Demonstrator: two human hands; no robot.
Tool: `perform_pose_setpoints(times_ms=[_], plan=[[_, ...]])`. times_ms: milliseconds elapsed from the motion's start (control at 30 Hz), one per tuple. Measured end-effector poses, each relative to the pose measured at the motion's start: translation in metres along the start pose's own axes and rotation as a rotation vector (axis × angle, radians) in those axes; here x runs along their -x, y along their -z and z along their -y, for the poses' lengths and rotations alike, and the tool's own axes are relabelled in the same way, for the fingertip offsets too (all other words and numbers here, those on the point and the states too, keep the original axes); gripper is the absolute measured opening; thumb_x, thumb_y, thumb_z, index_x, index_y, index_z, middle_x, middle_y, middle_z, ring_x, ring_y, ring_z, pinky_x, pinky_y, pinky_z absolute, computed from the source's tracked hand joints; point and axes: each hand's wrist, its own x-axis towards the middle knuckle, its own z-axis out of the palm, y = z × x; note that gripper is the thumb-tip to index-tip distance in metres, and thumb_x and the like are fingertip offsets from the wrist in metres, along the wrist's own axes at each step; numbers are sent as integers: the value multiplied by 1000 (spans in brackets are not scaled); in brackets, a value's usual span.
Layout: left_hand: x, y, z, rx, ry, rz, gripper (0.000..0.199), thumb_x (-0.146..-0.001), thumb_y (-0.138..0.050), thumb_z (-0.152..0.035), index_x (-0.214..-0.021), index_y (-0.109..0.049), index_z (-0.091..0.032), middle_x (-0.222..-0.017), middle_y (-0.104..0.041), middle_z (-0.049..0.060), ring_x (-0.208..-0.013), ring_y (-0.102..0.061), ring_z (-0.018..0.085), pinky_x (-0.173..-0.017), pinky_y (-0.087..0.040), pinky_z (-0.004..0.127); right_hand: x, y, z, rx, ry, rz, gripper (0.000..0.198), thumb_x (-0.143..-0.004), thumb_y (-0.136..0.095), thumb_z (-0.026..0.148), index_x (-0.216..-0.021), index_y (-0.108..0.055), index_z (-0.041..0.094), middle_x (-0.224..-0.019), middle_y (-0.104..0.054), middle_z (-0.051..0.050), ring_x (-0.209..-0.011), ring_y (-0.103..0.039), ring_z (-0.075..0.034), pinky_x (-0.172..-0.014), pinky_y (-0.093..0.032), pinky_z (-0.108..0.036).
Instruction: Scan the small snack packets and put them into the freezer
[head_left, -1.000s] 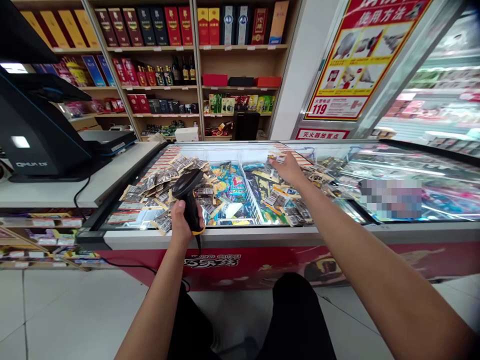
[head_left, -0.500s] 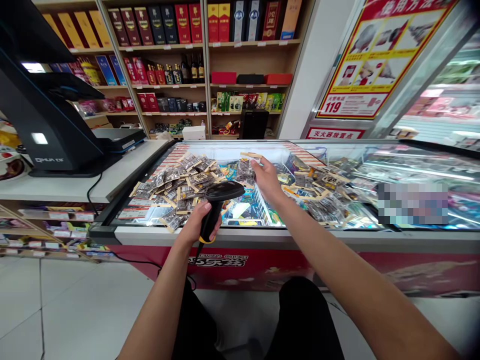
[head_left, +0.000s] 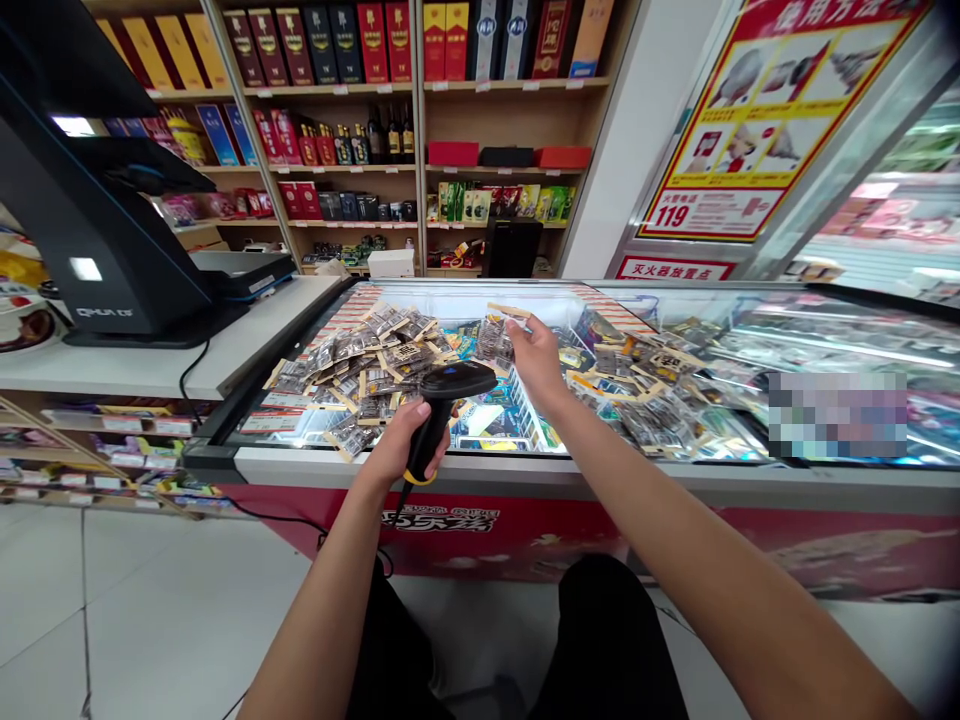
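My left hand [head_left: 409, 437] is wrapped round the handle of a black barcode scanner [head_left: 457, 378] with a yellow ring at its base. The scanner's head points right, towards a small clear snack packet [head_left: 493, 340] with dark contents and tan edges. My right hand [head_left: 536, 358] pinches that packet near its upper right edge, above the freezer's glass top. To the left lies a heap of similar packets [head_left: 360, 365], partly behind the scanner. Another pile of packets [head_left: 652, 385] rests to the right of my right wrist.
A chest freezer [head_left: 300, 468] with a glass top spans the front, goods visible inside. On the counter [head_left: 172, 365] at left stands a black point-of-sale terminal [head_left: 112, 250]. The scanner's cable [head_left: 274, 517] hangs by the freezer. Shelves [head_left: 330, 90] of boxes and bottles stand behind.
The view has shifted slightly, so most things sit a little further right. A small blue light now shows on top of the scanner. Both hands keep their holds.
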Motion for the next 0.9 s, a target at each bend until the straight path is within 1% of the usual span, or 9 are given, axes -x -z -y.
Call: perform_pose_setpoints(times_ms=[100, 200, 267, 333, 400, 533, 667, 767, 900], plan=[[0, 0, 1, -5, 4, -1, 56, -94, -63, -72, -102, -63, -16, -59, -66, 1, -32, -52, 12, -34, -39, 22, -1, 0, -3, 21, -18, -21, 49, -92, -69, 72, -108, -69, 26, -66, -48, 4, -55, -43, -16, -52, -38, -28], [-1, -1, 1, 18, -33, -24, 55, -90, -66, -73, -97, -61, -18, -56, -64, 0, -31, -50, 13, -32, -37, 22, -4, -2, -9, -24, -1, -10, 50, -91, -69, 73, -108, -68, 26, -76, -63, 0, -70, -62, -21, -65, -53, -33], [-2, -4, 2, 53, -103, -91, 57, -88, -67, -74, -96, -61, -18, -55, -63, -2, -30, -49, 12, -31, -36, 23, -6, -4, -11, -55, 36, 11, 48, -90, -72, 70, -107, -67, 25, -92, -73, -4, -89, -71, -24, -82, -59, -39], [-2, -6, 4, 102, -181, -202, 59, -86, -67, -75, -100, -62, -18, -55, -61, -3, -30, -48, 12, -31, -35, 23, -7, -8, -8, -31, 94, 37, 42, -91, -74, 63, -105, -66, 24, -107, -77, -7, -105, -73, -26, -99, -58, -45], [-2, -8, 5, 140, -243, -323, 62, -84, -67, -76, -106, -63, -19, -57, -60, -4, -32, -49, 12, -32, -34, 24, -7, -13, 0, 65, 181, 59, 33, -92, -74, 54, -101, -69, 23, -115, -76, -9, -113, -70, -28, -106, -55, -48], [-2, -13, 8, 149, -343, -527, 62, -83, -65, -79, -108, -60, -22, -60, -58, -6, -36, -51, 13, -36, -38, 26, -2, -32, 19, 280, 393, 120, 21, -97, -71, 45, -98, -77, 24, -111, -67, -10, -108, -66, -29, -99, -57, -47], [-3, -16, 9, 154, -370, -682, 59, -86, -58, -81, -103, -54, -24, -62, -55, -7, -38, -48, 11, -38, -38, 26, 4, -55, 28, 267, 502, 265, 22, -105, -63, 43, -104, -76, 25, -112, -62, -11, -103, -66, -27, -88, -60, -40], [-4, -17, 11, 159, -359, -706, 58, -87, -57, -80, -99, -52, -24, -63, -54, -6, -39, -48, 11, -40, -37, 26, 6, -66, 21, 261, 526, 355, 22, -107, -59, 41, -104, -72, 24, -113, -65, -11, -104, -67, -27, -89, -60, -39], [-4, -11, 12, 165, -315, -689, 60, -85, -56, -83, -92, -48, -25, -65, -54, -5, -41, -49, 11, -41, -35, 27, 1, -70, 0, 333, 510, 420, 16, -106, -56, 28, -103, -70, 22, -110, -69, -11, -101, -68, -28, -91, -58, -43]])
